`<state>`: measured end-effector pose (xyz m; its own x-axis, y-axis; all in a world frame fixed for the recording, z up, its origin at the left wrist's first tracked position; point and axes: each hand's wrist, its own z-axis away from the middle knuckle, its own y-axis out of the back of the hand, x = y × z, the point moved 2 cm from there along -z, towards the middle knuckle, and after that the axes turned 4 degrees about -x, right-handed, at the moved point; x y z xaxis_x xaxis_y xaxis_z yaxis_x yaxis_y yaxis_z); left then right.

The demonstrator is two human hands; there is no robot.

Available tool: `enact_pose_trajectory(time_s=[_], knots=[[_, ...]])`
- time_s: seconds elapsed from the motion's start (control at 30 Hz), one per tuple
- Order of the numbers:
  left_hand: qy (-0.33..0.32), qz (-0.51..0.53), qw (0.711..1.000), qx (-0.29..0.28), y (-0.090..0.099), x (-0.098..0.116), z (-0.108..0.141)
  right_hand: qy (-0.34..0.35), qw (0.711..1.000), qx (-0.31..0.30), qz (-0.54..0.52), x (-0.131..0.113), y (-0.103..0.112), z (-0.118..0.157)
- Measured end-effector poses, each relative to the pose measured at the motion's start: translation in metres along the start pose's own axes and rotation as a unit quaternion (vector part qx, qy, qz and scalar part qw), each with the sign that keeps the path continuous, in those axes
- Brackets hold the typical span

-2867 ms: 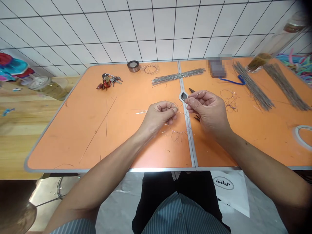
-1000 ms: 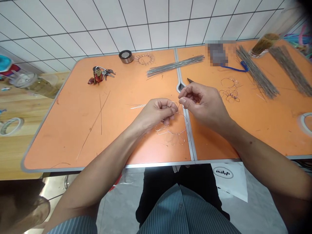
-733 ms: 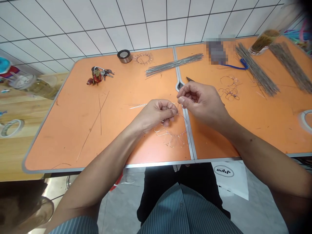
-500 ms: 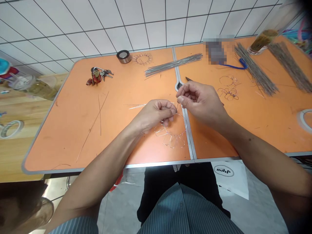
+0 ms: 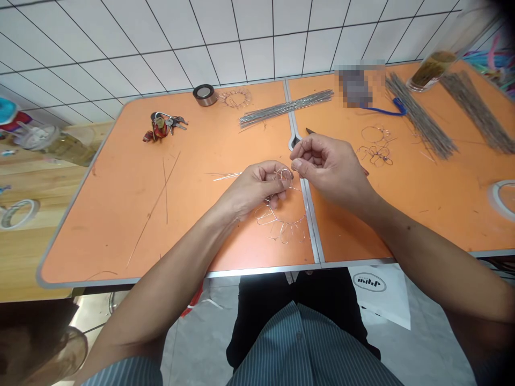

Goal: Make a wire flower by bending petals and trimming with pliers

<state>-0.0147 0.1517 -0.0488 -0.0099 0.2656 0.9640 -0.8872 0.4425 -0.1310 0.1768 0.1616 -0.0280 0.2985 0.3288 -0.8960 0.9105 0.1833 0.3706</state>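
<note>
While the big orange bench (image 5: pixel 161 214) has lots of bare room to the left, the middle is tight. The left hand (image 5: pixel 257 185) pinches the wire ring (image 5: pixel 281 220), which lies by the bench's middle seam. The right hand (image 5: pixel 325 163) has its fingers squeezed shut on a thin wire end. That wire could slip, poke a finger, or bend the little loops. The front edge is near.

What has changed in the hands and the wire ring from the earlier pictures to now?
The right hand has moved closer to the left hand, so the straight wire end it pinched looks shorter now. The left hand keeps its grip on the wire ring. The keys and wire bundle stayed put.
</note>
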Motion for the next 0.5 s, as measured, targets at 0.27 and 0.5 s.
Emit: enact_pose_trajectory(time_s=[0.27, 0.5], knots=[[0.002, -0.005, 1.0, -0.014, -0.0018, 0.0027, 0.0016, -0.019, 1.0, 0.002, 0.002, -0.0065, 0.0028, -0.0016], [0.007, 0.01, 1.0, -0.01, -0.0031, 0.0054, 0.0018, -0.026, 1.0, 0.006, -0.001, -0.0089, 0.0024, -0.0009]])
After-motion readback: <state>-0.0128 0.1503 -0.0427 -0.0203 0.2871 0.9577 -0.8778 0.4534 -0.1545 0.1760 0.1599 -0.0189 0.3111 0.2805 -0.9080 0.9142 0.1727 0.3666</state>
